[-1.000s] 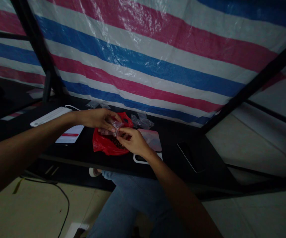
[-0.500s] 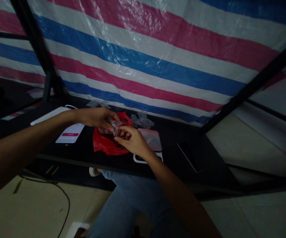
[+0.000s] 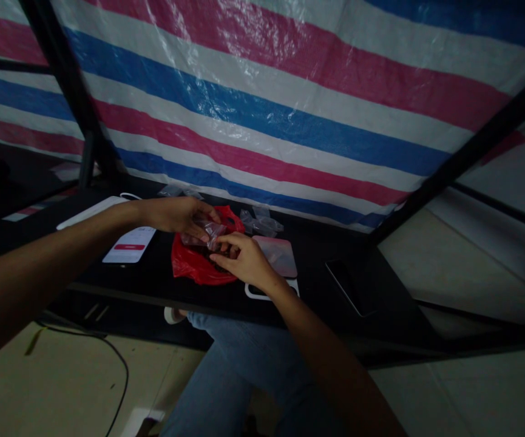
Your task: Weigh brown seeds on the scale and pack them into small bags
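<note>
My left hand (image 3: pixel 193 219) is closed on a small clear plastic bag (image 3: pixel 213 230), holding it over an open red plastic bag (image 3: pixel 193 264) on the dark table. At the mouth of the clear bag, the bent fingers of my right hand (image 3: pixel 239 252) grip its edge; whether anything else is between them is hidden. Small brown pieces lie inside the red bag, mostly covered by my right hand. Just right of that hand is a flat pinkish pad (image 3: pixel 280 256) with a pale object with a white rim (image 3: pixel 257 296) at its near side.
More clear plastic bags (image 3: pixel 262 223) lie behind the red bag. A lit phone-like screen (image 3: pixel 128 247) rests at left, a dark phone (image 3: pixel 345 285) at right. Striped plastic sheeting (image 3: pixel 262 115) hangs behind the black table (image 3: pixel 308 315). A black cable (image 3: pixel 123 358) runs across the floor.
My right fingers have closed in slightly on the mouth of the clear bag, which looks more gathered. Both arms and the other things stay nearly where they were.
</note>
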`<state>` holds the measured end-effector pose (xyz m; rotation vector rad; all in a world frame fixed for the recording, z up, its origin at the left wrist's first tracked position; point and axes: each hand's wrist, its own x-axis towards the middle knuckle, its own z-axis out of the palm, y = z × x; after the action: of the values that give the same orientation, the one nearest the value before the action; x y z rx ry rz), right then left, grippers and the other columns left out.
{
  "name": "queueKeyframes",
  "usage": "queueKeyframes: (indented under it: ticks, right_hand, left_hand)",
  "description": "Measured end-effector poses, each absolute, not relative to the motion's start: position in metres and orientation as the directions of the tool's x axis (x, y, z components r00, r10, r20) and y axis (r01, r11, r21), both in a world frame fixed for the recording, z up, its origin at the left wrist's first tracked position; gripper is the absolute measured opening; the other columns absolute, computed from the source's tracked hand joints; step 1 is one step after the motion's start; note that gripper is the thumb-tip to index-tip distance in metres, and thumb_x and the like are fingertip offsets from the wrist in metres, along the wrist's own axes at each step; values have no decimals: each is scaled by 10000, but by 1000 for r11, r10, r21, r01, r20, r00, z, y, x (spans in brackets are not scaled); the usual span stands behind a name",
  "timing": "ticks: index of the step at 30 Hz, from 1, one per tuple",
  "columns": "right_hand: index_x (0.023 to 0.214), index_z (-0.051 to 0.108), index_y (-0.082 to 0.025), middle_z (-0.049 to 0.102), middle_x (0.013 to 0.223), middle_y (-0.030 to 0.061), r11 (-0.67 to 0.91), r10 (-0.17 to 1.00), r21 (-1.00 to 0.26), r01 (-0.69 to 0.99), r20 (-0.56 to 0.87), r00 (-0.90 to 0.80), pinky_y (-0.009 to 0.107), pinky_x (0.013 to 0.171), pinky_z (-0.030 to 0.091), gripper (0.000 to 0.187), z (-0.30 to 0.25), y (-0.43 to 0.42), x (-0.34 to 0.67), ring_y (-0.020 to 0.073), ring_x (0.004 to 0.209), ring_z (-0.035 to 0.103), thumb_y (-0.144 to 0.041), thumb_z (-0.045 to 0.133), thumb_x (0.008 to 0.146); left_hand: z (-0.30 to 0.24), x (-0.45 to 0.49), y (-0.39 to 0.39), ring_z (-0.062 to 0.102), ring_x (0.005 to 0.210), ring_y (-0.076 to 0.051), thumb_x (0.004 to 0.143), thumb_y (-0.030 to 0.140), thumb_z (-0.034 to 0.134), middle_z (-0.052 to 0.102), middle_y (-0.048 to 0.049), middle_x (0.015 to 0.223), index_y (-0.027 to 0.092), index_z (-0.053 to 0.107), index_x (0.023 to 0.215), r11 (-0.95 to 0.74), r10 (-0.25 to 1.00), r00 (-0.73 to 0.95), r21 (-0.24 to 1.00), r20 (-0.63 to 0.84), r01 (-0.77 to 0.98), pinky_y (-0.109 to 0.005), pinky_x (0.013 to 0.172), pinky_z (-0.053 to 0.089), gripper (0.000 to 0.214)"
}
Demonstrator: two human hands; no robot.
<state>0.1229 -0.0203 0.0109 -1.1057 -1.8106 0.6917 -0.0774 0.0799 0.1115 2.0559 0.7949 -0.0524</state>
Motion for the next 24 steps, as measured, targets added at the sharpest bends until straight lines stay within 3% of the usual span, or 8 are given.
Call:
queueKeyframes:
  ticks: [4,9,14,17,24]
  right_hand:
    - [944,791,-183,701,883,31,456,888,-760,463,417,-191,254,651,476,103,11,-20,123,119,689,607,-251,747,880]
    - [908,808,-184,739,886,53,466,879,-744,479,454,-149,280,706,497,72,14,-23,130,158,773,666,-211,745,884]
    - [907,813,-194,792,920,53,422,903,-813,401,418,-103,304,777,545,91,16,-26,137,184,833,719,-215,731,873]
    - [907,815,-201,808,909,43,379,924,-868,320,372,-87,308,756,561,120,22,-30,140,188,809,727,-284,744,857]
    - [836,812,-217,791,831,31,400,917,-887,231,390,-88,292,677,541,207,46,-39,145,173,727,694,-411,816,764]
  left_hand:
    - [115,-75,74,709,845,-278,673,403,806,761,-90,979,178,652,1175,-346,556,764,745,-327,571,-327,699,564,571]
    - [117,-78,72,717,900,-272,650,338,832,776,-77,1001,170,663,1183,-315,546,778,784,-311,534,-338,769,577,584]
    - [123,-90,71,684,1005,-177,771,292,754,761,-67,1157,74,592,1293,-383,537,811,789,-233,480,-304,903,536,588]
    - [127,-99,71,667,1085,-154,795,240,746,729,-65,1271,80,576,1327,-402,523,829,801,-196,443,-291,972,503,581]
    - [132,-98,68,676,1089,-162,810,246,748,711,-71,1307,116,582,1349,-355,538,832,859,-134,368,-320,989,511,578]
